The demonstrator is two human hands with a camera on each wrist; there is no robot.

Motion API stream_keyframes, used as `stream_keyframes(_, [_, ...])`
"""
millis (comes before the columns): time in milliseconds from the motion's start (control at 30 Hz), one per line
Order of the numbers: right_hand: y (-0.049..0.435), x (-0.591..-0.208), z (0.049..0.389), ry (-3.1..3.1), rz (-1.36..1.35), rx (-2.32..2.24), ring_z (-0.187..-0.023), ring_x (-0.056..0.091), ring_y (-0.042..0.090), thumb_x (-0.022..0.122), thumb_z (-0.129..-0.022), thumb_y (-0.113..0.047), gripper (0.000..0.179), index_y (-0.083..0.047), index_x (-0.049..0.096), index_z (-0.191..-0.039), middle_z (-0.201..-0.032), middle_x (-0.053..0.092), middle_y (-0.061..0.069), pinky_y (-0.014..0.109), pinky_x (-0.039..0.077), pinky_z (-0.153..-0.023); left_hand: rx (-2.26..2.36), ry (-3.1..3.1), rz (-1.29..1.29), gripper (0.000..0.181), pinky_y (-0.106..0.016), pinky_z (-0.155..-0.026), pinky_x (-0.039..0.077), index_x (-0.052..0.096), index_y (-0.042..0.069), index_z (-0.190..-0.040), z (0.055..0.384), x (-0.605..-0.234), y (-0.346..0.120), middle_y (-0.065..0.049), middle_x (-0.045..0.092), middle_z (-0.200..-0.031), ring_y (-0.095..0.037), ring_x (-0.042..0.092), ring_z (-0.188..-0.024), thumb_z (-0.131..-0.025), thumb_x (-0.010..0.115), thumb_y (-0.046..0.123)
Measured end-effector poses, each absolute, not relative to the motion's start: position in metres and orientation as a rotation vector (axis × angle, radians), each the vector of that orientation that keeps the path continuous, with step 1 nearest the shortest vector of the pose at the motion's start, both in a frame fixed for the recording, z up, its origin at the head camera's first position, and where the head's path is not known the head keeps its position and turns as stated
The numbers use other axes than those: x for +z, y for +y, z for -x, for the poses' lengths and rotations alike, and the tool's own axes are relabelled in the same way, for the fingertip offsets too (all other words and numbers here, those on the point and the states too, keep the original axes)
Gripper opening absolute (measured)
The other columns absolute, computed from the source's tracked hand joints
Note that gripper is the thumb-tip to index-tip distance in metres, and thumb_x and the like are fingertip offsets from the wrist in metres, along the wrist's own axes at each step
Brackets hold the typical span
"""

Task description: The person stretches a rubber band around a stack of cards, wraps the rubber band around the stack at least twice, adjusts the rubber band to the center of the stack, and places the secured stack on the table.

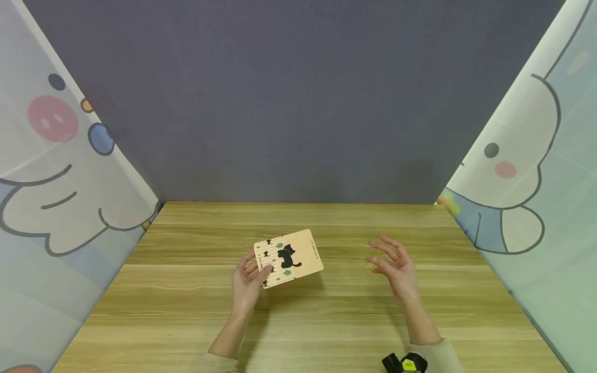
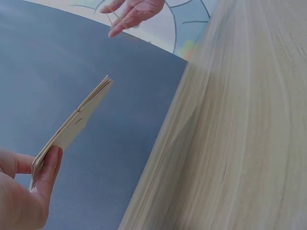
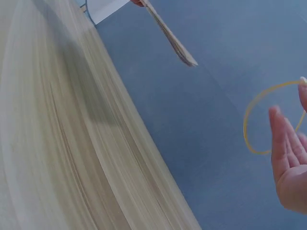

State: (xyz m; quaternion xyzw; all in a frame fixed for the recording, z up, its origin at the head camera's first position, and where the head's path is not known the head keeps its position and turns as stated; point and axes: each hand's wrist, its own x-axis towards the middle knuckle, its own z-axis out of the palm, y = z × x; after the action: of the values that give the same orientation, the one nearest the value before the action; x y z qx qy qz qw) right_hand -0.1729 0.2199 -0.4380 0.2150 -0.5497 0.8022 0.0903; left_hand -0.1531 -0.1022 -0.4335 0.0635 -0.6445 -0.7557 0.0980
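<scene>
Across the lower half of the head view we see the table [image 1: 326, 324], and raised over it near the centre the cat-printed stack [image 1: 289, 259], between the hands. We see the left hand [image 1: 247, 282] gripping its left edge, thumb on top, while right of centre the right hand [image 1: 397, 267], well apart from it, holds the yellow band [image 3: 245, 125] with curved fingers.

Lettering [image 1: 314, 248] on the cat card [image 1: 302, 251] is too small to read, and right-hand fingers [image 3: 279, 136] partly hide the yellow band [image 3: 245, 123].
</scene>
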Motion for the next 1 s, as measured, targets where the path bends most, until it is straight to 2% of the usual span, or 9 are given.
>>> stream_keyframes(67, [0.229, -0.459, 0.185, -1.627, -0.651, 2.371, -0.092, 0.059, 0.03, 0.055, -0.083, 0.007, 0.037, 0.002, 0.041, -0.116, -0.118, 0.054, 0.017, 0.029, 0.051, -0.064, -2.243, -1.898, -0.182, 0.051, -0.025, -0.056, 0.051, 0.04, -0.004, -0.122, 0.153, -0.434, -0.102, -0.026, 0.059, -0.101, -0.016, 0.063, -0.07, -0.077, 0.062, -0.007])
stream_keyframes(167, [0.244, -0.495, 0.204, -1.63, -0.639, 2.371, -0.102, 0.053, 0.036, 0.053, -0.084, 0.009, 0.029, 0.0, 0.045, -0.11, -0.121, 0.049, 0.023, 0.034, 0.05, -0.072, -2.246, -1.886, -0.169, 0.051, -0.025, -0.055, 0.051, 0.04, -0.004, -0.123, 0.153, -0.435, -0.102, -0.027, 0.059, -0.099, -0.016, 0.064, -0.07, -0.077, 0.062, -0.008])
stream_keyframes(333, [0.252, -0.52, 0.214, -1.679, -0.538, 2.383, -0.111, 0.044, 0.038, 0.049, -0.084, 0.014, 0.033, 0.007, 0.044, -0.115, -0.129, 0.041, 0.026, 0.038, 0.046, -0.082, -2.211, -1.894, -0.126, 0.059, -0.026, -0.059, 0.052, 0.036, 0.0, -0.127, 0.153, -0.435, -0.101, -0.028, 0.06, -0.097, -0.017, 0.065, -0.072, -0.076, 0.063, -0.009])
stream_keyframes(500, [0.248, -0.516, 0.212, -1.803, -0.541, 2.283, -0.112, 0.046, 0.031, 0.053, -0.083, 0.009, 0.039, 0.004, 0.044, -0.121, -0.131, 0.042, 0.019, 0.032, 0.046, -0.083, -2.197, -1.86, -0.062, 0.061, -0.026, -0.061, 0.052, 0.038, 0.002, -0.128, 0.153, -0.434, -0.099, -0.03, 0.059, -0.096, -0.019, 0.065, -0.073, -0.074, 0.063, -0.011])
stream_keyframes(600, [0.238, -0.496, 0.2, -1.825, -0.652, 2.228, -0.111, 0.047, 0.027, 0.056, -0.083, 0.004, 0.042, 0.001, 0.045, -0.123, -0.13, 0.043, 0.016, 0.029, 0.046, -0.082, -2.165, -1.857, -0.04, 0.06, -0.023, -0.056, 0.051, 0.04, 0.0, -0.127, 0.154, -0.433, -0.098, -0.03, 0.06, -0.092, -0.018, 0.065, -0.069, -0.073, 0.064, -0.011])
stream_keyframes(767, [0.229, -0.483, 0.194, -1.875, -0.717, 2.114, -0.11, 0.049, 0.023, 0.06, -0.083, -0.002, 0.046, -0.002, 0.043, -0.126, -0.13, 0.044, 0.013, 0.028, 0.047, -0.08, -2.129, -1.874, -0.082, 0.059, -0.018, -0.048, 0.048, 0.044, -0.001, -0.127, 0.156, -0.432, -0.094, -0.027, 0.063, -0.082, -0.013, 0.063, -0.06, -0.073, 0.066, -0.009])
stream_keyframes(800, [0.231, -0.493, 0.2, -1.896, -0.704, 2.075, -0.109, 0.049, 0.022, 0.06, -0.083, -0.003, 0.048, -0.002, 0.042, -0.128, -0.13, 0.044, 0.013, 0.027, 0.047, -0.079, -2.136, -1.873, -0.096, 0.059, -0.018, -0.049, 0.048, 0.044, 0.0, -0.127, 0.157, -0.432, -0.093, -0.026, 0.063, -0.081, -0.013, 0.063, -0.06, -0.073, 0.066, -0.008])
stream_keyframes(1000, [0.215, -0.463, 0.186, -1.975, -0.62, 2.055, -0.107, 0.048, 0.032, 0.061, -0.081, -0.001, 0.051, 0.005, 0.038, -0.126, -0.128, 0.041, 0.024, 0.028, 0.048, -0.078, -2.144, -1.905, -0.156, 0.059, -0.021, -0.055, 0.05, 0.046, 0.004, -0.128, 0.162, -0.433, -0.088, -0.025, 0.063, -0.086, -0.016, 0.064, -0.067, -0.074, 0.068, -0.004])
